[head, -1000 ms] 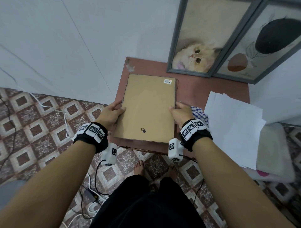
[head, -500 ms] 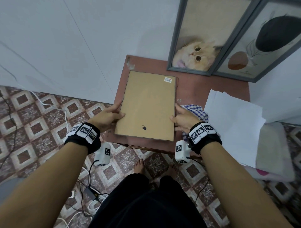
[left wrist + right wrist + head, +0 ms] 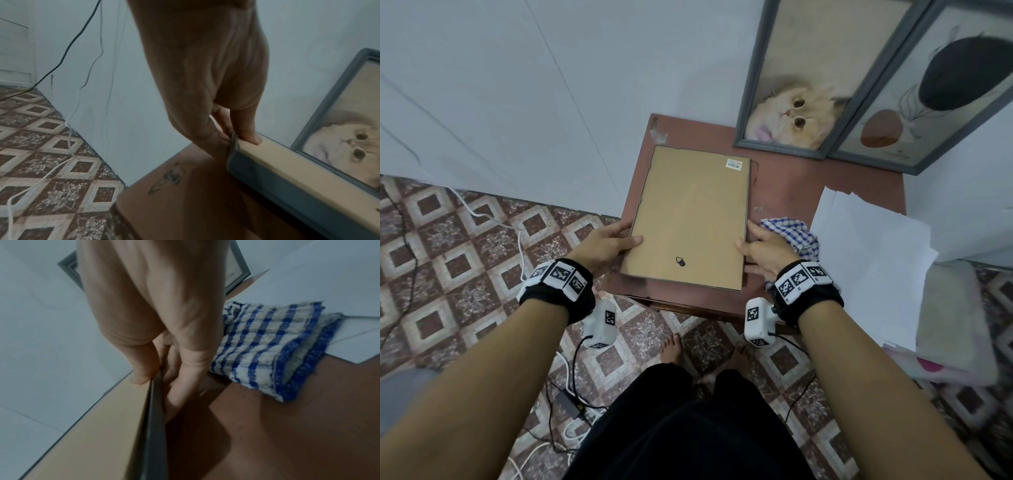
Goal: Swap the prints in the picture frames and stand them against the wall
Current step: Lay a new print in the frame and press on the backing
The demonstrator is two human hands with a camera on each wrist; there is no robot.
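Observation:
A grey picture frame (image 3: 690,219) lies face down, its brown backing board up, held just above the reddish table (image 3: 808,185). My left hand (image 3: 609,245) grips its left edge, thumb on the backing (image 3: 249,136) and fingers underneath. My right hand (image 3: 763,248) grips the right edge the same way, thumb on top (image 3: 141,378) and fingers curled under the grey rim (image 3: 152,426). Two more frames lean on the wall at the back: one with a cat print (image 3: 796,116), one with an abstract print (image 3: 914,113).
A blue checked cloth (image 3: 792,231) lies right beside my right hand. Loose white sheets (image 3: 869,246) cover the table's right side, over a cushion (image 3: 955,329). Cables (image 3: 493,219) run on the tiled floor to the left. My bare feet (image 3: 671,349) stand below the table's front edge.
Both hands have slid down the frame's sides and taken hold of its edges. The frame's near end has come up off the table and toward me a little.

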